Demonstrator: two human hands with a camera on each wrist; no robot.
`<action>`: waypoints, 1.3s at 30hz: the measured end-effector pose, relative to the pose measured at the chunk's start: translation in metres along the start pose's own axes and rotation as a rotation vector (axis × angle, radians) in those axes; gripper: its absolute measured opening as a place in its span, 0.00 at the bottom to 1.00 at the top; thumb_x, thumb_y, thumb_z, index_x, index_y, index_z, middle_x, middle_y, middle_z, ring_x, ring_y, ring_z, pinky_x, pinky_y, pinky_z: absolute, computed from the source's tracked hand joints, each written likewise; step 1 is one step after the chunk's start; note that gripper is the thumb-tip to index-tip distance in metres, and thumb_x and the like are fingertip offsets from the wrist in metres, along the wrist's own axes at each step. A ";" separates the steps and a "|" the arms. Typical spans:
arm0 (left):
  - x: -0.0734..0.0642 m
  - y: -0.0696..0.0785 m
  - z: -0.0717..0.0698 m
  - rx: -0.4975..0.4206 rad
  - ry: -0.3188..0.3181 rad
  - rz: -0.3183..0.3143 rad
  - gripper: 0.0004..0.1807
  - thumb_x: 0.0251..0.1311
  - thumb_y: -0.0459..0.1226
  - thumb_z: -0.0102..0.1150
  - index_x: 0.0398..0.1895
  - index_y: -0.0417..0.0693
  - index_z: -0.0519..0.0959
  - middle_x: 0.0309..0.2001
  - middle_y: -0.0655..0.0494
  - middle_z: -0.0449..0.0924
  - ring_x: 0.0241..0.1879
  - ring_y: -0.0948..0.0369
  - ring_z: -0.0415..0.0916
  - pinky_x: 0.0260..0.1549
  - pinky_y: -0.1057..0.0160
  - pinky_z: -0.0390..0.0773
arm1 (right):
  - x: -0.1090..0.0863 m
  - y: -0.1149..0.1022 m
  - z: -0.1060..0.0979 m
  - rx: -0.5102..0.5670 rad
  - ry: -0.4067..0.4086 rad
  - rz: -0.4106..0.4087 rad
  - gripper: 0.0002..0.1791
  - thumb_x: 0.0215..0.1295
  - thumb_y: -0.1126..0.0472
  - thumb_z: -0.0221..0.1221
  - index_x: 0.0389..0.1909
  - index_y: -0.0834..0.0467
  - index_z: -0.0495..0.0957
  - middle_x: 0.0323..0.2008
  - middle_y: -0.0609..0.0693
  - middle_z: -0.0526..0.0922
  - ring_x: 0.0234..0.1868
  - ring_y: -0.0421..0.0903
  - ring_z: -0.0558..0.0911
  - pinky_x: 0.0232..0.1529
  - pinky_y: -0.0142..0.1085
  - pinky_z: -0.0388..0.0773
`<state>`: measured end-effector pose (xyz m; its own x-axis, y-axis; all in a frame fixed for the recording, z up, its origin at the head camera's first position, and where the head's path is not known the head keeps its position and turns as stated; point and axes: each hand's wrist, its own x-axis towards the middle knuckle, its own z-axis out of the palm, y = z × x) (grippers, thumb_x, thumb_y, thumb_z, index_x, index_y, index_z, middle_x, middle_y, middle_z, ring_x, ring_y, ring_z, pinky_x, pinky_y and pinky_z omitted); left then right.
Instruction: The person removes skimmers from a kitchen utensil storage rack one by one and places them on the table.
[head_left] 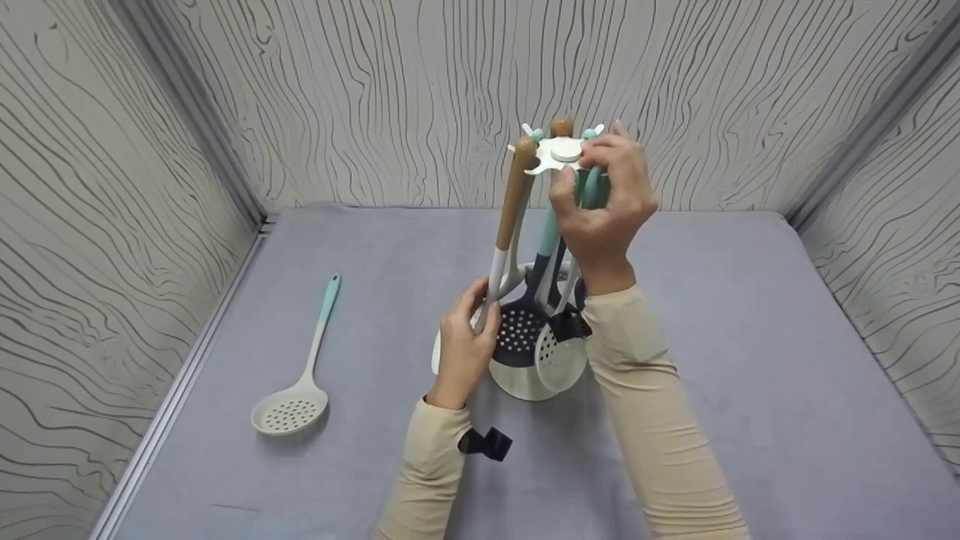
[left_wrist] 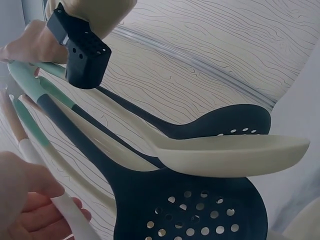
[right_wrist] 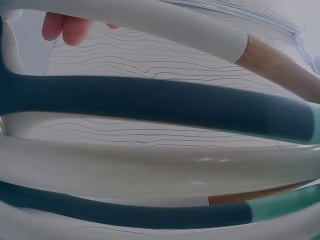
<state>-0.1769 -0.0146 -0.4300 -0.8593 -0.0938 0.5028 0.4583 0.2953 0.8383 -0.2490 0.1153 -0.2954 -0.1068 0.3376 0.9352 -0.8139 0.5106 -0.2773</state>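
My left hand grips the white lower shaft of a wooden-handled utensil; its head is hidden. At the top, my right hand pinches the edge of a white hooked utensil rack, thumb below and fingers above, beside a turquoise handle loop. From the rack hang several utensils, among them a dark slotted skimmer and a cream slotted skimmer. In the left wrist view, the dark skimmer fills the foreground, with another dark perforated utensil behind. Handles cross the right wrist view, including a dark shaft.
A loose cream skimmer with turquoise handle lies at left on the grey cloth-covered table. Behind the hanging heads stands a pale round vessel. Wood-patterned panels enclose the back and sides.
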 end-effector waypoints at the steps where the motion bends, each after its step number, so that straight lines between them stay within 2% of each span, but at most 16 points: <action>1: 0.000 0.000 0.000 -0.002 -0.001 0.002 0.18 0.62 0.26 0.52 0.56 0.28 0.73 0.53 0.34 0.80 0.55 0.45 0.79 0.61 0.58 0.79 | 0.000 0.000 0.000 -0.008 0.000 -0.006 0.09 0.45 0.64 0.55 0.21 0.69 0.72 0.26 0.64 0.79 0.34 0.55 0.81 0.66 0.45 0.76; 8: -0.002 0.002 -0.002 -0.016 -0.014 -0.020 0.17 0.62 0.26 0.52 0.55 0.30 0.74 0.51 0.36 0.81 0.54 0.47 0.80 0.61 0.60 0.79 | 0.000 -0.002 0.000 -0.023 -0.011 0.000 0.09 0.48 0.64 0.54 0.21 0.69 0.73 0.28 0.64 0.82 0.36 0.56 0.81 0.68 0.45 0.75; 16: -0.004 0.006 -0.004 -0.017 -0.034 -0.030 0.16 0.62 0.26 0.53 0.53 0.30 0.75 0.47 0.38 0.82 0.50 0.48 0.81 0.56 0.60 0.82 | 0.000 -0.003 -0.001 -0.003 -0.013 0.020 0.09 0.51 0.66 0.52 0.22 0.69 0.75 0.30 0.65 0.82 0.39 0.57 0.82 0.65 0.45 0.77; 27: -0.009 0.007 -0.003 0.039 -0.056 0.014 0.16 0.60 0.26 0.56 0.52 0.31 0.76 0.44 0.39 0.84 0.47 0.49 0.82 0.51 0.59 0.85 | 0.002 -0.002 -0.001 0.054 -0.042 0.050 0.12 0.52 0.64 0.49 0.20 0.71 0.71 0.29 0.66 0.80 0.40 0.57 0.81 0.62 0.44 0.78; 36: -0.013 0.011 -0.004 0.021 -0.084 0.010 0.15 0.61 0.28 0.57 0.52 0.34 0.77 0.44 0.41 0.84 0.47 0.51 0.82 0.51 0.61 0.85 | 0.005 0.000 -0.003 0.060 -0.068 0.057 0.14 0.51 0.63 0.47 0.23 0.70 0.75 0.29 0.67 0.81 0.39 0.57 0.81 0.67 0.46 0.74; 39: -0.015 0.011 -0.005 0.026 -0.080 0.015 0.15 0.61 0.28 0.57 0.51 0.34 0.77 0.44 0.41 0.84 0.46 0.51 0.83 0.51 0.61 0.85 | 0.005 0.001 -0.003 0.064 -0.072 0.055 0.14 0.51 0.63 0.47 0.23 0.70 0.76 0.28 0.66 0.81 0.38 0.56 0.81 0.66 0.46 0.76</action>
<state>-0.1575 -0.0145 -0.4273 -0.8680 -0.0134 0.4963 0.4664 0.3207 0.8244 -0.2486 0.1194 -0.2915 -0.1910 0.3051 0.9330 -0.8404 0.4403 -0.3160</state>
